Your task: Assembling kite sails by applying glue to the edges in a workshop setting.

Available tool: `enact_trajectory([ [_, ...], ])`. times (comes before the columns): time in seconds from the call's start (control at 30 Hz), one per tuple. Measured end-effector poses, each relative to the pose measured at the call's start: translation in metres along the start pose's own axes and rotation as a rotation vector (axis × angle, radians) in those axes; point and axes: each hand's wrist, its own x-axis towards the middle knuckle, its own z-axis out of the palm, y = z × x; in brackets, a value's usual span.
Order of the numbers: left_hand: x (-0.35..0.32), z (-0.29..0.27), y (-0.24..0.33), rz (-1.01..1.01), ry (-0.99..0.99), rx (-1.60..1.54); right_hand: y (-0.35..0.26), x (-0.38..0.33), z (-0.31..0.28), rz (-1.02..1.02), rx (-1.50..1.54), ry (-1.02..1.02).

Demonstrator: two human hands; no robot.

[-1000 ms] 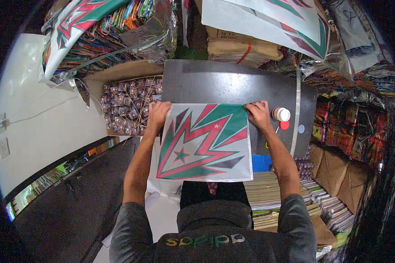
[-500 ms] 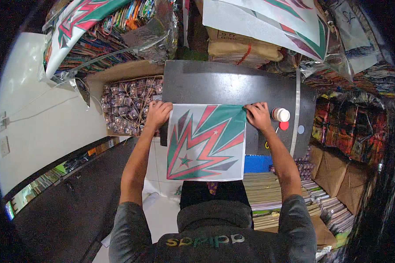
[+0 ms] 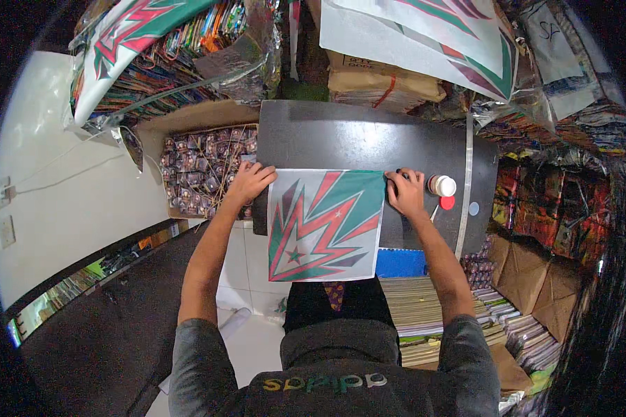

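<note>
A square printed cloth (image 3: 327, 229), white with red, green and dark jagged shapes and small stars, is stretched between my hands. Its lower edge hangs over the near side of the dark grey table, in front of my body. My left hand (image 3: 252, 182) pinches the far left corner, close to a box of small packed items. At the far right corner, my right hand (image 3: 406, 191) grips the cloth between thumb and fingers. Just right of that hand stand a small white-capped jar (image 3: 444, 185) and a red lid (image 3: 447, 203).
Similar printed sheets (image 3: 410, 35) lie on stacks beyond the dark table (image 3: 355, 132). The cardboard box (image 3: 209, 163) of small packed items sits at left. A blue pad (image 3: 402, 263) and stacked boards (image 3: 414, 306) are at near right. Filled plastic bags (image 3: 549, 201) stand farther right.
The cloth's lower edge has shifted slightly up, and its right edge now slants a little inward. Both hands keep hold of the corners and have barely moved.
</note>
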Motion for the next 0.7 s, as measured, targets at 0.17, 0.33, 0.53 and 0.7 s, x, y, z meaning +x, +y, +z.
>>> enact_trajectory([
  [0.17, 0.001, -0.002, 0.000, 0.001, -0.021, 0.023, -0.017, 0.004, 0.006, 0.077, -0.039, 0.045],
  [0.33, -0.004, -0.001, 0.010, -0.072, -0.002, 0.047, -0.031, 0.008, 0.007, 0.225, -0.060, 0.057],
  [0.53, -0.002, 0.000, 0.026, -0.205, 0.010, 0.085, -0.033, 0.008, 0.010, 0.329, 0.014, 0.050],
  [0.7, 0.027, -0.020, 0.075, -0.545, -0.002, 0.117, -0.035, 0.005, 0.012, 0.382, -0.004, 0.047],
])
